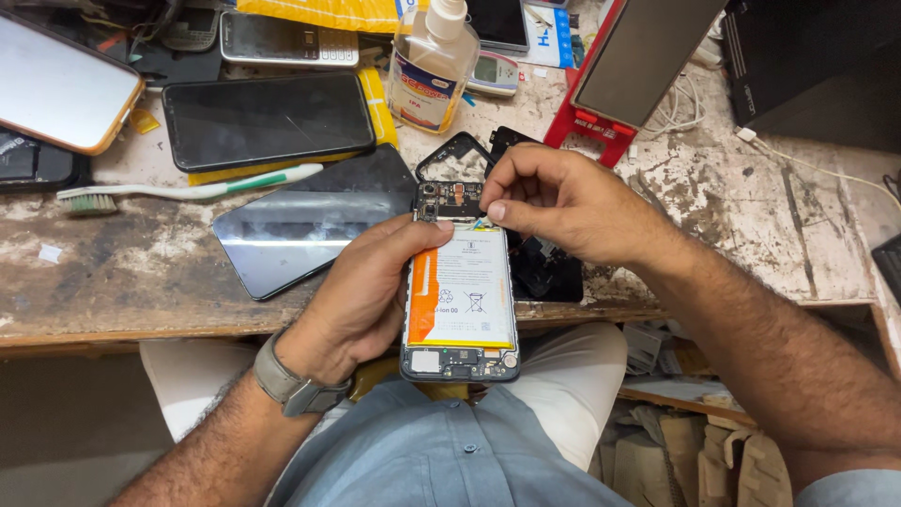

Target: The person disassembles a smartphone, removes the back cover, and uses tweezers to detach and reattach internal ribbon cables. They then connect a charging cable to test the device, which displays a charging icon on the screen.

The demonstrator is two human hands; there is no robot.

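Opened phone: back cover off, held upright over the person's lap, just in front of the worktop edge; a white and orange battery fills its middle, circuit boards show at its top and bottom.
Left hand: wraps the phone's left edge from behind, thumb lying across the battery's upper left corner; grip clamped on the phone.
Right hand: at the phone's top right corner, thumb and forefinger pinched together on something small at the battery's top edge; what it is cannot be made out.
Step in hand: by the look of it, freeing or seating a small part or connector where battery meets upper board.
Next move calls for: a light, steady pull or press with the fingertips while the left hand keeps the phone from twisting.
Behind the phone: a black frame and a dark glass panel to its left.
Farther left of the phone: a toothbrush and a dark phone.
Above the phone: a clear bottle.
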